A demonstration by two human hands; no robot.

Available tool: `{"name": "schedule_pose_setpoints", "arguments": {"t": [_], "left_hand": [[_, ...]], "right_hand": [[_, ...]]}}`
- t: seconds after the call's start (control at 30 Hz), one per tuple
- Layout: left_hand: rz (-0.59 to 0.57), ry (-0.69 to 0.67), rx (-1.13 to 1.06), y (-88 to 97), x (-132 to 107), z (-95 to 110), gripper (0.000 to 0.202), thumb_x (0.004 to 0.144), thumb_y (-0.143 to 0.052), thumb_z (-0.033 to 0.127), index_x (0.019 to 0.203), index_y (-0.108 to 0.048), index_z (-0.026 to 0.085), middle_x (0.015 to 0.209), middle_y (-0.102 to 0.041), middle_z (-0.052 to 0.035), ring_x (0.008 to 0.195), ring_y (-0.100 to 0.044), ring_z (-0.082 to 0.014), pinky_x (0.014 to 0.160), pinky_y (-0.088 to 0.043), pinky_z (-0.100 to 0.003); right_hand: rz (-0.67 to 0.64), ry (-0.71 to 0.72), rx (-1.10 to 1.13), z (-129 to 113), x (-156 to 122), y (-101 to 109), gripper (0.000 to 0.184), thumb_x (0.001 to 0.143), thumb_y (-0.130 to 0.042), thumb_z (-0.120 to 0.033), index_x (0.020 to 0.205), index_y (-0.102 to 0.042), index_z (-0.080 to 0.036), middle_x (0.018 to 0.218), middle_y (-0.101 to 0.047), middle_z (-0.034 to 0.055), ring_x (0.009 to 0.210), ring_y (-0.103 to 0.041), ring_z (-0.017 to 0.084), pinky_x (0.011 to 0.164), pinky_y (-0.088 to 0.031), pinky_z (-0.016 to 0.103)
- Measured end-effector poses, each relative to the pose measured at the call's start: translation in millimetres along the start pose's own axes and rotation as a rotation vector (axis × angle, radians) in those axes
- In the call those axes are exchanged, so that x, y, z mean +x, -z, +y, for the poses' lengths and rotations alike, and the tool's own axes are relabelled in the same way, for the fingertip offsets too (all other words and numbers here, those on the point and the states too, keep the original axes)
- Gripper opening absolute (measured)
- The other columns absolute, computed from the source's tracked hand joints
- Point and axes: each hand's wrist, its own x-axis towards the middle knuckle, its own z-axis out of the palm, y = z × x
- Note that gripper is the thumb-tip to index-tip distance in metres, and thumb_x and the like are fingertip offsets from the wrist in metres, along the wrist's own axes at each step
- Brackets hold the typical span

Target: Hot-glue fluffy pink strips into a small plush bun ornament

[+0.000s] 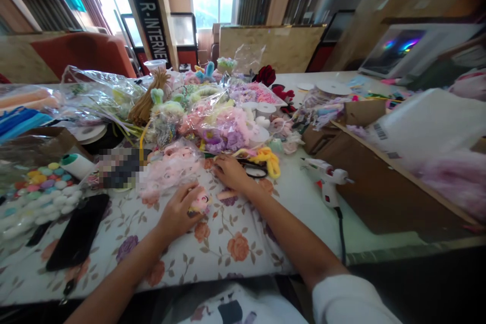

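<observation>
My left hand (178,210) rests on the flowered tablecloth (212,243) and holds a small pink plush piece (200,201) against it. Just beyond it lies a clear bag of pink fluffy pieces (170,167). My right hand (231,171) reaches forward, palm down, fingers bent on the cloth beside black-handled scissors (255,169) and a yellow pipe-cleaner bundle (269,159). A short pink strip (227,195) lies by my right wrist. I cannot see anything gripped in the right hand.
A white glue gun (328,182) stands to the right, its cable running off the table edge. A cardboard box (372,182) sits far right. A black phone (78,235) and a bag of pom-poms (38,197) lie left. Bags of craft materials (224,121) pile behind.
</observation>
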Motion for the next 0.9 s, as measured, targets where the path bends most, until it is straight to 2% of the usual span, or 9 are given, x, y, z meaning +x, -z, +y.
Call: {"name": "schedule_pose_setpoints", "arguments": {"t": [0.13,0.23,0.3,0.37,0.47,0.53,0.7,0.83,0.9], "left_hand": [[0.047,0.194,-0.128,4.6,6.1,-0.4,0.049,0.073,-0.070,0.034,0.117,-0.055,0.020,0.113,-0.057,-0.0114,0.107,-0.057,-0.0251,0.093,-0.048,-0.042],[0.049,0.403,-0.403,7.5,24.5,4.3,0.053,0.067,-0.075,0.038,0.114,-0.057,0.021,0.112,-0.060,-0.0085,0.105,-0.059,-0.0250,0.089,-0.049,-0.039],[0.059,0.520,-0.670,7.6,42.1,10.6,0.063,0.063,-0.078,0.039,0.118,-0.053,0.021,0.108,-0.062,-0.0070,0.098,-0.062,-0.0238,0.081,-0.052,-0.035],[0.067,0.592,-0.906,5.5,59.2,17.4,0.073,0.059,-0.080,0.038,0.122,-0.047,0.021,0.100,-0.063,-0.0048,0.088,-0.065,-0.0217,0.072,-0.053,-0.030],[0.066,0.648,-1.081,-2.4,75.2,24.3,0.079,0.057,-0.081,0.038,0.123,-0.041,0.020,0.092,-0.065,-0.0033,0.080,-0.066,-0.0196,0.068,-0.051,-0.027],[0.052,0.671,-1.098,-9.9,77.4,25.2,0.080,0.058,-0.080,0.039,0.123,-0.039,0.019,0.092,-0.065,-0.0040,0.079,-0.066,-0.0193,0.068,-0.051,-0.028],[0.012,0.630,-1.078,-27.4,68.1,18.0,0.080,0.054,-0.082,0.040,0.119,-0.041,0.019,0.092,-0.061,-0.0033,0.083,-0.063,-0.0193,0.071,-0.050,-0.029],[0.011,0.627,-1.125,-31.8,61.1,13.1,0.077,0.055,-0.083,0.036,0.120,-0.045,0.021,0.113,-0.056,-0.0091,0.106,-0.057,-0.0236,0.084,-0.049,-0.032],[-0.055,0.667,-1.239,-30.3,58.7,15.2,0.070,0.062,-0.080,0.035,0.121,-0.045,0.021,0.117,-0.057,-0.0107,0.108,-0.057,-0.0240,0.089,-0.049,-0.036]], "right_hand": [[0.083,-0.079,-0.020,-9.0,-2.2,4.2,0.018,0.089,-0.051,-0.023,0.083,-0.067,-0.016,0.081,-0.068,0.0093,0.078,-0.062,0.020,0.075,-0.045,0.030],[0.243,-0.195,-0.020,-13.5,-23.3,16.5,0.026,0.091,-0.046,-0.027,0.078,-0.067,-0.017,0.068,-0.066,0.0078,0.068,-0.061,0.020,0.071,-0.045,0.031],[0.365,-0.268,0.123,-16.0,-38.6,23.8,0.026,0.090,-0.048,-0.032,0.079,-0.067,-0.018,0.066,-0.066,0.0057,0.064,-0.061,0.018,0.070,-0.046,0.031],[0.383,-0.310,0.423,-19.2,-49.9,27.0,0.025,0.089,-0.051,-0.039,0.091,-0.068,-0.020,0.076,-0.069,0.0051,0.067,-0.063,0.017,0.068,-0.050,0.030],[0.269,-0.298,0.823,-26.2,-56.2,23.0,0.051,0.077,-0.065,-0.047,0.122,-0.055,-0.024,0.110,-0.066,0.0073,0.079,-0.065,0.018,0.062,-0.054,0.029],[0.238,-0.260,0.831,-31.2,-54.9,17.6,0.068,0.068,-0.074,-0.045,0.128,-0.049,-0.026,0.122,-0.059,0.0089,0.089,-0.064,0.020,0.065,-0.055,0.030],[0.289,-0.200,0.627,-38.2,-53.3,7.6,0.034,0.075,-0.066,-0.035,0.106,-0.061,-0.022,0.106,-0.066,0.0092,0.098,-0.062,0.025,0.083,-0.051,0.038],[0.308,-0.375,0.828,-37.3,-59.2,4.2,0.037,0.073,-0.069,-0.037,0.105,-0.057,-0.023,0.100,-0.066,0.0072,0.081,-0.065,0.020,0.069,-0.054,0.032],[0.321,-0.401,0.941,-36.5,-60.8,4.2,0.040,0.073,-0.071,-0.038,0.106,-0.055,-0.024,0.106,-0.065,0.0076,0.087,-0.065,0.021,0.072,-0.054,0.032]]}}
